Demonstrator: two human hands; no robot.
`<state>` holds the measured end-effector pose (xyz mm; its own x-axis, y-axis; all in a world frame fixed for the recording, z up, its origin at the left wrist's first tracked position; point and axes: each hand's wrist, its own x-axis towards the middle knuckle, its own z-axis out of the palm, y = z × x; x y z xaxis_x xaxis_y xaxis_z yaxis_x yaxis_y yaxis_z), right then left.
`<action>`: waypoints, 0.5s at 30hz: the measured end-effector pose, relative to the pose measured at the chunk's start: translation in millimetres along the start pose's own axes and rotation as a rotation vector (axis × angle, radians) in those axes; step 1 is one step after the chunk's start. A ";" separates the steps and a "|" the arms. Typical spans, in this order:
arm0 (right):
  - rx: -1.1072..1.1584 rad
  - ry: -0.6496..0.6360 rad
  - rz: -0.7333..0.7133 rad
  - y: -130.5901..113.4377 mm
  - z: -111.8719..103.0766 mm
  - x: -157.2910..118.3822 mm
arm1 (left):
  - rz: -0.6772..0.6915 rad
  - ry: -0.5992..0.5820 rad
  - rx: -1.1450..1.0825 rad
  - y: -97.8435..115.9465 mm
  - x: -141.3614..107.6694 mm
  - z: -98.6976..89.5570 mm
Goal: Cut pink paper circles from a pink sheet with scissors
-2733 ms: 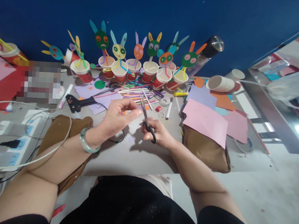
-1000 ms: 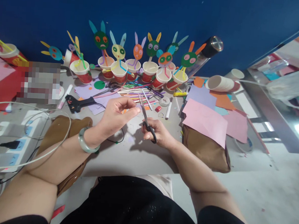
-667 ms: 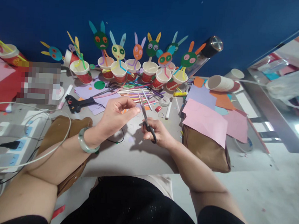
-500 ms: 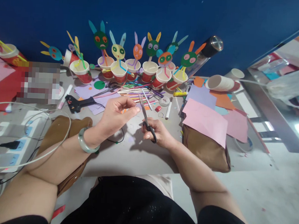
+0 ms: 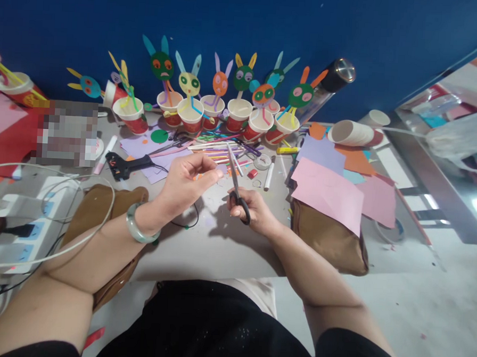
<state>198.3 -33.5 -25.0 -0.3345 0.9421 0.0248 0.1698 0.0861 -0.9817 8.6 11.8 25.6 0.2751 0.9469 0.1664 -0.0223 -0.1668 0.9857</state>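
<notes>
My left hand point(image 5: 190, 184) is raised over the middle of the table, thumb and fingers pinched together; whatever is between the tips is too small to make out. Just right of it, my right hand point(image 5: 253, 211) grips black-handled scissors point(image 5: 238, 192), their blades pointing up and slightly left. The blades look nearly closed and are apart from my left fingertips. Beyond both hands lie coloured sticks point(image 5: 212, 145) and a red piece point(image 5: 252, 173).
Paper cups point(image 5: 190, 116) with rabbit-faced figures line the back. A black glue gun point(image 5: 127, 164) lies left, near a power strip point(image 5: 40, 226). Pink paper point(image 5: 329, 191) rests on a brown cushion point(image 5: 327, 239) at right. A bottle point(image 5: 331, 79) leans at the back.
The scissors have shifted slightly right, away from my left fingertips, and their blades have come closer together. My left hand stays in nearly the same place.
</notes>
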 end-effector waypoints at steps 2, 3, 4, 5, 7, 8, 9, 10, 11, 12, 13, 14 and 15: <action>0.116 0.028 -0.022 2.9 0.6 -0.2 | -0.027 -0.005 0.004 2.4 0.6 1.4; 0.170 0.052 -0.040 4.1 0.8 0.0 | -0.047 -0.009 0.004 3.0 0.7 2.1; 0.209 0.080 -0.056 4.9 1.1 0.3 | -0.066 -0.015 0.000 3.0 0.8 2.9; 0.233 0.110 -0.065 5.4 1.2 0.7 | -0.085 -0.022 -0.008 2.4 0.8 3.6; 0.261 0.180 -0.056 5.2 0.8 1.9 | -0.117 -0.050 -0.021 -0.8 0.7 4.8; 0.272 0.213 -0.048 4.9 0.3 2.4 | -0.129 -0.071 -0.020 -3.2 0.7 5.2; 0.278 0.238 -0.041 4.5 -0.4 3.0 | -0.138 -0.096 -0.011 -5.9 0.6 5.5; 0.277 0.262 -0.037 4.2 -1.2 3.6 | -0.145 -0.124 0.002 -8.6 0.6 5.7; 0.272 0.284 -0.033 4.1 -2.1 4.0 | -0.148 -0.153 0.017 -11.1 0.7 6.0; 0.262 0.298 -0.024 4.0 -3.0 4.4 | -0.150 -0.182 0.030 -13.1 0.7 6.4; 0.251 0.306 -0.010 4.0 -3.7 4.7 | -0.152 -0.205 0.045 -14.6 0.9 6.9; 0.241 0.310 0.009 4.0 -4.2 4.9 | -0.152 -0.222 0.061 -15.4 1.0 7.4; 0.233 0.310 0.029 3.7 -4.4 5.1 | -0.150 -0.233 0.075 -15.6 1.1 8.0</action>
<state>201.3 -27.0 -27.7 -0.0310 0.9994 0.0173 -0.0520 0.0157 -0.9985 17.0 13.2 10.2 0.4833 0.8754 0.0001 0.1039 -0.0575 0.9929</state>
